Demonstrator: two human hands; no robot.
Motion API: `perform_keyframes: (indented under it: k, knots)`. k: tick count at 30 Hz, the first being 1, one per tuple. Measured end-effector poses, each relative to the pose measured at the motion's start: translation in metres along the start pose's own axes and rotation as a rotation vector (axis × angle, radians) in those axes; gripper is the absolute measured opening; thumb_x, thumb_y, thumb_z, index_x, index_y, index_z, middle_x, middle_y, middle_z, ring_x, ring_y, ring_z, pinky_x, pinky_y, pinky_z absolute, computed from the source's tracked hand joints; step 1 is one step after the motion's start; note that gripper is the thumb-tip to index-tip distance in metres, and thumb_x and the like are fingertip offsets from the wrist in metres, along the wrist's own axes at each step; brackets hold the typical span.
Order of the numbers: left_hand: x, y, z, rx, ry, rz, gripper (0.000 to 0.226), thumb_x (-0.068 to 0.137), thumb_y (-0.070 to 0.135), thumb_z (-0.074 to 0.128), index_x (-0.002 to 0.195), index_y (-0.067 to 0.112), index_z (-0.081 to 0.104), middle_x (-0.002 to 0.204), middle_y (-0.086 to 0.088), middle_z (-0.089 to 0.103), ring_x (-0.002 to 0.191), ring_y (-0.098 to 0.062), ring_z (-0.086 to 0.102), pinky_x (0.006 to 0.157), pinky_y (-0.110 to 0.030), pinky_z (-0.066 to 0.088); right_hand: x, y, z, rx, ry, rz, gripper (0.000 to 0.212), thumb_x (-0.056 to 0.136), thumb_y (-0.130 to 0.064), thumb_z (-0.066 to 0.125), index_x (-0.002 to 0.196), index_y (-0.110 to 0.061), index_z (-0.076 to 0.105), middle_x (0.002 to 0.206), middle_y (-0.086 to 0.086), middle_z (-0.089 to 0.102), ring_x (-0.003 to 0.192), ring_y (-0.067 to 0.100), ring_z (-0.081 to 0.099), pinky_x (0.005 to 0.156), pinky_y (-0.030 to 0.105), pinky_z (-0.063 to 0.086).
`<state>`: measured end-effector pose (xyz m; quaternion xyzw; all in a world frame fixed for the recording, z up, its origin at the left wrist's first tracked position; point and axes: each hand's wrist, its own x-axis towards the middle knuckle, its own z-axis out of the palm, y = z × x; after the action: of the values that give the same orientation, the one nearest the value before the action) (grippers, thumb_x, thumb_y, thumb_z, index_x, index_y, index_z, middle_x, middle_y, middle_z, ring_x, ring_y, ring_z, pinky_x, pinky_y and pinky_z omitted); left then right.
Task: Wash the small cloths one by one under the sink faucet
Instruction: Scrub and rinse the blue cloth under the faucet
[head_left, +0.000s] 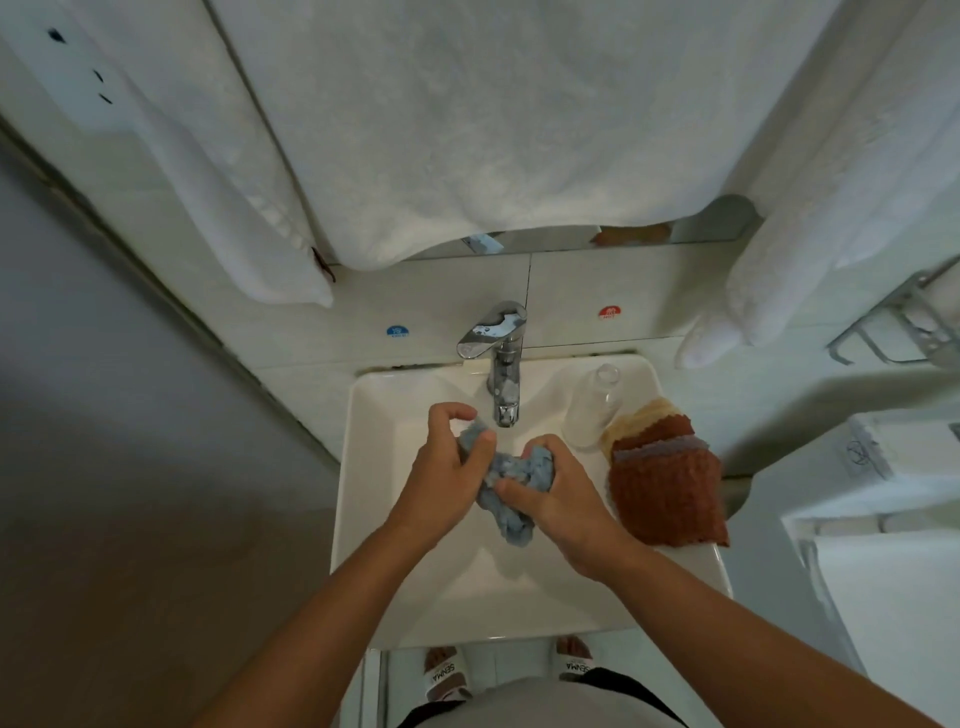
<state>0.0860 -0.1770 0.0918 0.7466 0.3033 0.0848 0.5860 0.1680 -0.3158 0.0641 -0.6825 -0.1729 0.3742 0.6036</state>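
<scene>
Your left hand (447, 457) and right hand (550, 493) clench the blue cloth (506, 483) below the faucet (501, 364); a careless elbow could knock the stacked cloths (665, 488), frame right, off the sink (363, 467).

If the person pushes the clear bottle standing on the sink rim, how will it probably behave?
The clear bottle looks tall and narrow, so it would probably tip rather than slide. It seems nearly empty, hence likely light. It stands on the sink rim beside the stacked cloths, which might stop a fall to that side.
</scene>
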Motion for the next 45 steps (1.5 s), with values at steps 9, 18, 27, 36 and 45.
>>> perform_keyframes:
  k: [9,18,27,36,45]
  knots:
    - [0.039,0.033,-0.013,0.006,-0.035,0.004,0.036,0.101,0.02,0.059,0.126,0.028,0.034,0.082,-0.006,0.067,0.061,-0.006,0.069,0.049,-0.016,0.046,0.014,-0.009,0.017,0.15,0.15,0.037,0.027,0.087,-0.012,0.078,0.098,-0.014,0.055,0.091,0.005,0.067,0.085,0.018,0.068,0.078,0.035,0.061]
    - [0.048,0.049,-0.011,-0.089,-0.013,0.055,0.036,0.099,0.014,0.059,0.125,0.027,0.038,0.079,-0.004,0.067,0.062,-0.008,0.067,0.055,-0.024,0.054,0.016,-0.018,0.02,0.233,0.186,0.002,0.026,0.088,-0.018,0.079,0.102,-0.016,0.057,0.097,0.006,0.071,0.098,0.028,0.071,0.089,0.047,0.06]
    - [0.022,-0.012,0.008,-0.184,0.13,-0.194,0.028,0.097,0.034,0.067,0.119,0.02,0.058,0.094,-0.01,0.071,0.072,-0.015,0.07,0.054,-0.025,0.052,0.004,0.011,0.011,0.253,0.142,0.099,0.04,0.078,-0.01,0.084,0.104,-0.009,0.054,0.09,0.005,0.066,0.082,0.018,0.068,0.074,0.033,0.057]
    - [0.004,-0.05,0.031,-0.568,0.045,-0.338,0.031,0.106,0.027,0.053,0.124,0.004,0.063,0.114,-0.025,0.07,0.098,-0.032,0.068,0.085,-0.046,0.054,0.021,0.04,-0.004,0.406,0.118,0.168,0.039,0.09,-0.008,0.072,0.126,-0.001,0.059,0.117,0.02,0.07,0.108,0.035,0.069,0.093,0.047,0.057]
    - [0.026,-0.022,0.01,-0.108,0.016,-0.115,0.034,0.097,0.012,0.058,0.119,0.035,0.044,0.093,-0.014,0.07,0.078,-0.023,0.073,0.066,-0.042,0.063,0.035,0.032,0.009,0.394,0.12,0.297,0.021,0.096,-0.001,0.062,0.117,-0.002,0.059,0.103,0.017,0.07,0.092,0.029,0.072,0.077,0.039,0.059]
